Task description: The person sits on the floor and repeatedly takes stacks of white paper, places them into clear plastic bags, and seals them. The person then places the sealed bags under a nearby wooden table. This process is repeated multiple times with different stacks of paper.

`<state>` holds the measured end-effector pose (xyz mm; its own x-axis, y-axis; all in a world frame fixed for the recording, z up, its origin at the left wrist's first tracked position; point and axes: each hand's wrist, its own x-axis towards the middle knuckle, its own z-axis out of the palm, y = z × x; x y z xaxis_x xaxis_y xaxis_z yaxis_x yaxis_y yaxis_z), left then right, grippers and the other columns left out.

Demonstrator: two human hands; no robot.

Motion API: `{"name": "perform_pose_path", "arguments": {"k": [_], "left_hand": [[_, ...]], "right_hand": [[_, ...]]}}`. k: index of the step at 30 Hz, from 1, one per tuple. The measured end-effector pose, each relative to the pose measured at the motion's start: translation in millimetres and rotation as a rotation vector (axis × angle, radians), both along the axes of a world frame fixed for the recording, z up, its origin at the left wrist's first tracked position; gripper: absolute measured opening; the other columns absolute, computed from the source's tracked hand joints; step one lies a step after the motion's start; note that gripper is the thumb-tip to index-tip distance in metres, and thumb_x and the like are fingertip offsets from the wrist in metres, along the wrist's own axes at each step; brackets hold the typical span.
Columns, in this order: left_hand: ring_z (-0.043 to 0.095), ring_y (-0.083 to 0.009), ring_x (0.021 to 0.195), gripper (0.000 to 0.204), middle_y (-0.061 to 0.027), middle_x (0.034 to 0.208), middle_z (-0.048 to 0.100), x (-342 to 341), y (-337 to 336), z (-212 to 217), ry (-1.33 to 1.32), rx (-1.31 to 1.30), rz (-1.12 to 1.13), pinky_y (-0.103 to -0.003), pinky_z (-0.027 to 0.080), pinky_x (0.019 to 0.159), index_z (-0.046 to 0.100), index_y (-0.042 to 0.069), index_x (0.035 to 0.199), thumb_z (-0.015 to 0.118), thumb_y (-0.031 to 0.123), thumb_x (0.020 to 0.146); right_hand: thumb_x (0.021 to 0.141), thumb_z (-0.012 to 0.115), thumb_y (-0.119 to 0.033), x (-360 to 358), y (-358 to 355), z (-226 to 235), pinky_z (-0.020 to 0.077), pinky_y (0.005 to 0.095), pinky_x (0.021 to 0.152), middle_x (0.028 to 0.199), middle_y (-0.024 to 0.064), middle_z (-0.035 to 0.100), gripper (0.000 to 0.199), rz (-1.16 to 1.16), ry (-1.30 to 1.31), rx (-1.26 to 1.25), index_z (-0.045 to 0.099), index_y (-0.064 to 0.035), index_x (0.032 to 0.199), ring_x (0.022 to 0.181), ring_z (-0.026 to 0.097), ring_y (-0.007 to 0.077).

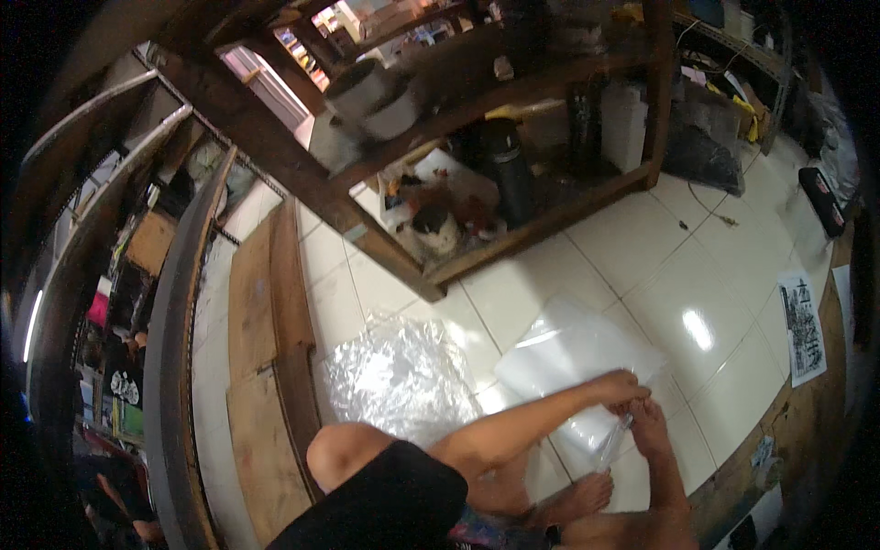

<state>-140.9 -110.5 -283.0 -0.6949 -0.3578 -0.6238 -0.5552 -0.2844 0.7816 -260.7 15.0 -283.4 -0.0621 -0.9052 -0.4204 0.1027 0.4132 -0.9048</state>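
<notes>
My left hand (619, 389) and my right hand (648, 427) meet over the floor at the lower right, fingers closed together. Between them they pinch a gathered edge of clear plastic (605, 445), which hangs down toward my bare foot (587, 496). Exactly how the fingertips grip it is too small to make out. Just beyond my hands a whitish, translucent plastic sheet or bag (559, 353) lies spread on the tiles. To the left of it, a crumpled heap of shiny clear plastic (399, 374) rests on the floor by my bent knee (346, 454).
A wooden shelf rack (541, 234) with rolls and a cluttered bin stands ahead. Wooden boards (266, 367) lie along the left. On the right are a printed sheet (802, 328), a dark case (821, 202) and a wooden edge (779, 431).
</notes>
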Motion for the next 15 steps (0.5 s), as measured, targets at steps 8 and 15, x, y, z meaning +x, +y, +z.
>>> {"name": "perform_pose_path", "arguments": {"k": [8,15], "left_hand": [[0.056,-0.0124,0.072,0.031,-0.0043,0.075,0.059,30,15,40,0.396,-0.113,0.095,-0.029,0.047,0.060,0.059,0.000,0.082,0.061,0.031,0.087],[0.060,-0.0217,0.058,0.032,-0.0113,0.072,0.062,37,37,92,0.300,0.015,0.029,-0.035,0.053,0.054,0.062,-0.003,0.072,0.063,0.027,0.082]], "right_hand": [[0.092,0.062,-0.036,-2,-2,45,0.0477,0.0313,0.073,0.096,0.0057,0.064,0.039,0.140,-0.174,-0.090,0.061,-0.0005,0.106,0.083,0.057,0.0146],[0.092,0.061,-0.027,10,12,92,0.0487,0.0320,0.076,0.092,0.0049,0.064,0.028,0.268,0.114,-0.047,0.062,-0.0010,0.102,0.082,0.059,0.0161]]}}
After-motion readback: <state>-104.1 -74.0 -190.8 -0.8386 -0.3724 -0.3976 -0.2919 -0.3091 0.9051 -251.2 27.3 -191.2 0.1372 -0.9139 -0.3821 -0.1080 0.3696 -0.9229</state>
